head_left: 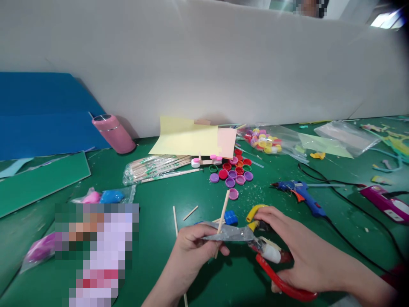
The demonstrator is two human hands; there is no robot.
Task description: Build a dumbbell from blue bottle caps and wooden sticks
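The left hand [198, 251] is pinching a thin wooden stick [224, 209], its grip nearly closed, with thumb and fingers pressing near the stick's lower part. The stick is standing slightly tilted, its upper end rising above the hand, and it is passing between the blades of a pair of scissors [234, 233]. The right hand [303, 247] is holding those scissors by the handles, its grip spread fairly wide: the fingers are resting along the yellow-covered handle while the thumb is bearing on the red one (the joint is looking patched with wrapping). The blades are standing slightly apart around the stick.

Just behind the blades a blue piece [230, 217] is lying on the green surface [153, 204]. A short stick [191, 213] is lying near the left hand, and a longer stick [175, 219] is running partly behind it. Farther back, coloured bottle caps [230, 182] are sitting in a loose cluster, with a plastic-wrapped bundle of sticks [156, 168] lying to their left and a yellow sheet [185, 138] leaning behind. Beyond the right hand, a blue glue gun [300, 194] is lying on its side, its black cord trailing away to the right.
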